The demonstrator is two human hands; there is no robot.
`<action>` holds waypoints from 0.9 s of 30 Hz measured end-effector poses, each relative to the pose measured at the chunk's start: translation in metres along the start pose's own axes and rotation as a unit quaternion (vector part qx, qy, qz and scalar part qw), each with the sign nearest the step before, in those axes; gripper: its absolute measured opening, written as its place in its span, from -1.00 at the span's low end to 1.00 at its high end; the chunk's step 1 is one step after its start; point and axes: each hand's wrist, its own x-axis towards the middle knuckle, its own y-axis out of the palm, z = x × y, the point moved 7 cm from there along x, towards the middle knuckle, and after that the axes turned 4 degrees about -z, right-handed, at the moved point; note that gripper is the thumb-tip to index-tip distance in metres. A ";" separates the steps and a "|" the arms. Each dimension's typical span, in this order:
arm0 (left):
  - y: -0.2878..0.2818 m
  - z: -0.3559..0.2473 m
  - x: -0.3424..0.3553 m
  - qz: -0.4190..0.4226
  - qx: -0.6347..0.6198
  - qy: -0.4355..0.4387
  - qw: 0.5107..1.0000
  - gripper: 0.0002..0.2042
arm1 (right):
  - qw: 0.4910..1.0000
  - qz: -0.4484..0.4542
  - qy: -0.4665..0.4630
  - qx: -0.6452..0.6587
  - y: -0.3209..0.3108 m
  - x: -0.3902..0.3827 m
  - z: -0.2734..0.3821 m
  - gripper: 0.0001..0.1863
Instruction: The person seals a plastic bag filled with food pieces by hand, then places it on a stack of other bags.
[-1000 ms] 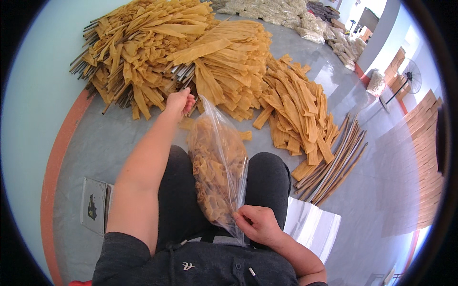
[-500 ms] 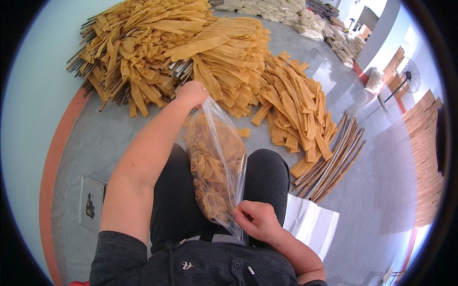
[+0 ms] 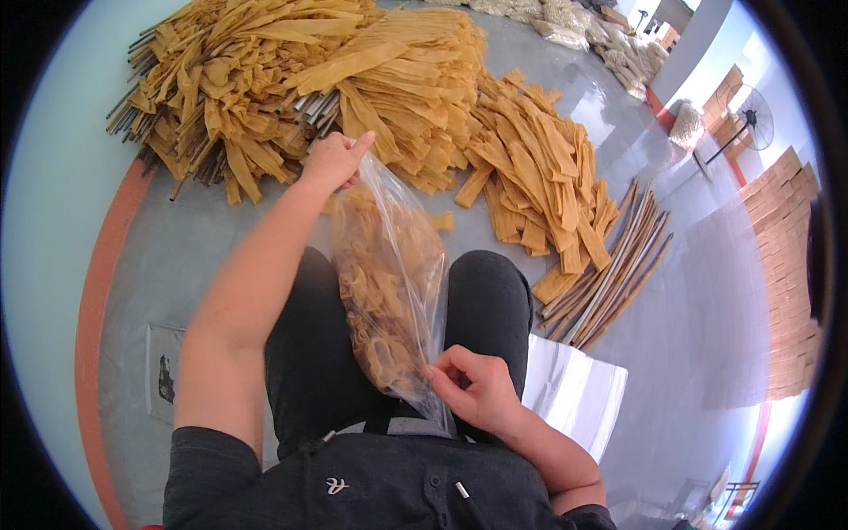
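Note:
A long clear plastic bag (image 3: 432, 309) lies slanted over my lap, between my knees. Inside it are crumpled amber strips (image 3: 375, 291) that look like dried bean curd skin. My left hand (image 3: 338, 162), arm stretched forward, is closed on the bag's far end. At the near end, my right hand (image 3: 477, 387) pinches the bag's right side between thumb and fingers. Beyond the bag lie a large heap of the same strips on sticks (image 3: 238, 97), a stacked bundle (image 3: 411, 97) and a smaller loose pile (image 3: 543, 177).
Bare sticks (image 3: 609, 269) lie on the grey floor to the right of my knees. A white sheet (image 3: 570, 393) is beside my right thigh, and a pale panel (image 3: 165, 371) sits at my left. Farther off stand a fan (image 3: 751, 117), cardboard boxes (image 3: 782, 256) and filled bags (image 3: 609, 44).
The view has shifted slightly. My left hand has turned on the bag's far end, its thumb now pointing out. My right hand keeps its pinch on the near end.

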 end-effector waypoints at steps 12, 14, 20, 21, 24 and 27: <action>0.029 -0.011 -0.157 0.298 -0.107 0.057 0.947 -0.48 | 0.998 -0.019 -0.051 -0.017 0.001 0.010 0.016 -0.84; 0.032 -0.005 -0.154 0.257 -0.153 0.081 0.951 -0.51 | 0.998 -0.019 -0.052 -0.025 0.002 0.008 0.016 -0.84; 0.037 0.006 -0.146 0.278 -0.112 0.046 0.953 -0.58 | 0.994 -0.010 -0.082 -0.075 0.006 0.004 0.020 -0.83; 0.039 0.006 -0.143 0.281 -0.128 0.052 0.950 -0.59 | 0.994 -0.004 -0.075 -0.082 0.005 0.004 0.021 -0.83; 0.041 0.005 -0.138 0.290 -0.166 0.038 0.942 -0.62 | 0.993 -0.008 -0.055 -0.101 0.006 0.005 0.020 -0.79; 0.042 0.000 -0.138 0.283 -0.198 0.018 0.938 -0.63 | 0.989 -0.025 -0.093 -0.110 0.006 0.007 0.021 -0.78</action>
